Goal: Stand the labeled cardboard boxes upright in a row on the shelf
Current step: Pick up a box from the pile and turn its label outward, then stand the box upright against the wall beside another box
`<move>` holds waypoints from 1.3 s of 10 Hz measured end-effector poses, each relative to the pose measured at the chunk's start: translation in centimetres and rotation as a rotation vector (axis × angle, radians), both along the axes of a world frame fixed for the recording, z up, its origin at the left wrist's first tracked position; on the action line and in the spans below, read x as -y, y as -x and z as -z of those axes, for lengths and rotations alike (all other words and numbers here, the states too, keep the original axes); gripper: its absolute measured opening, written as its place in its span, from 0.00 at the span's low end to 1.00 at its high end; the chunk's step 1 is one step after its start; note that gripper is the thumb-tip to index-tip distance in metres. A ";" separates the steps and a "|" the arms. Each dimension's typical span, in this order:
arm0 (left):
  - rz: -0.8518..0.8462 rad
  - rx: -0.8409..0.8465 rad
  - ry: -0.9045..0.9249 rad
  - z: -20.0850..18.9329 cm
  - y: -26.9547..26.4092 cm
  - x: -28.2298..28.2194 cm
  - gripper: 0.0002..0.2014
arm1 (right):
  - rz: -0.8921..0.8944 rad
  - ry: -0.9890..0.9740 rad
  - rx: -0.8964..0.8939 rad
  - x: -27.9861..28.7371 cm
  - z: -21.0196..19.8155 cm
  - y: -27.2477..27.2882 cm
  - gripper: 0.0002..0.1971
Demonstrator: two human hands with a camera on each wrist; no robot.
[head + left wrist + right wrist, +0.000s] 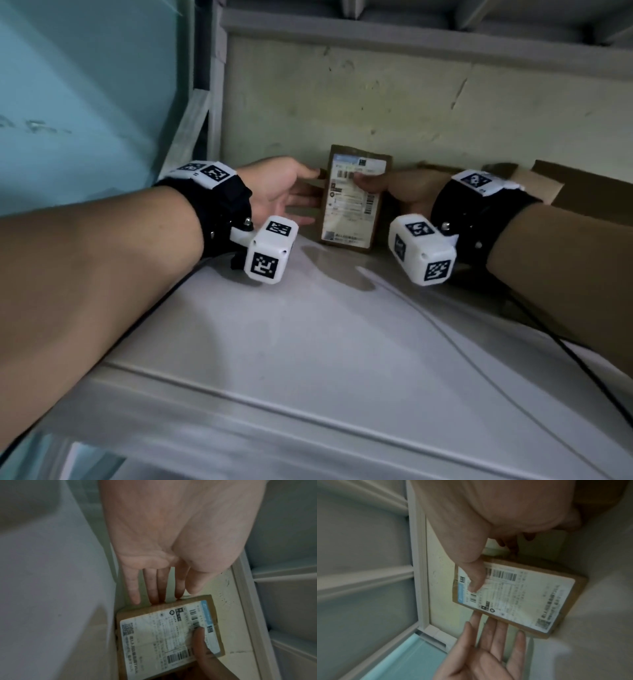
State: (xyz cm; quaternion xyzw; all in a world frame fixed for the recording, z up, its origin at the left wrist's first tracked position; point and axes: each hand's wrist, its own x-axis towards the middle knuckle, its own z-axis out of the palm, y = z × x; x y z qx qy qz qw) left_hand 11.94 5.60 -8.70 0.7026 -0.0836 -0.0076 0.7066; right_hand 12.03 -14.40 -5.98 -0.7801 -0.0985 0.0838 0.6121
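Note:
A brown cardboard box [352, 205] with a white shipping label stands upright on the white shelf [325, 342], against the back wall. My left hand [301, 195] is at its left side; in the left wrist view its straight fingers [154, 588] touch the left edge of the box [164, 632]. My right hand [376, 183] grips the box from the right. In the right wrist view the thumb [474, 577] presses on the label of the box [518, 599], and the other fingers curl behind it, mostly hidden.
More brown cardboard [582, 192] lies at the back right, behind my right wrist. A thin cable [462, 342] runs across the shelf. The shelf's grey upright post [215, 102] stands at the left and the stained back wall [376, 102] behind.

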 end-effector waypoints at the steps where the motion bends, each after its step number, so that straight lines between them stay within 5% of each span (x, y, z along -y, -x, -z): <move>1: 0.041 0.005 -0.035 0.0 0.2 0.2 0.08 | -0.027 0.026 0.006 0.6 -0.3 -0.7 0.09; 3: 0.072 0.027 -0.095 -0.2 0.4 0.1 0.13 | -0.050 0.028 -0.009 0.6 0.3 -1.0 0.11; 6: 0.058 0.022 -0.057 -0.5 1.0 0.0 0.12 | 0.006 0.330 -0.030 3.2 -2.7 3.5 0.13; 7: -0.041 0.088 0.073 -1.1 0.9 -0.1 0.06 | 0.062 0.363 -0.061 3.9 -3.0 5.6 0.16; 9: -0.034 0.107 0.413 -2.5 1.5 -1.1 0.18 | 0.281 0.253 0.039 6.2 -2.6 6.7 0.09; 10: 0.071 0.102 0.440 -3.5 2.6 0.1 0.18 | 0.342 0.229 -0.046 7.9 -2.5 6.6 0.14; 12: 0.192 0.064 0.354 -5.4 7.1 5.8 0.15 | 0.439 0.293 0.136 9.5 -2.4 8.5 0.05; 13: 0.160 0.041 0.272 -5.9 8.4 9.4 0.16 | 0.424 0.164 0.098 10.6 -2.4 8.8 0.07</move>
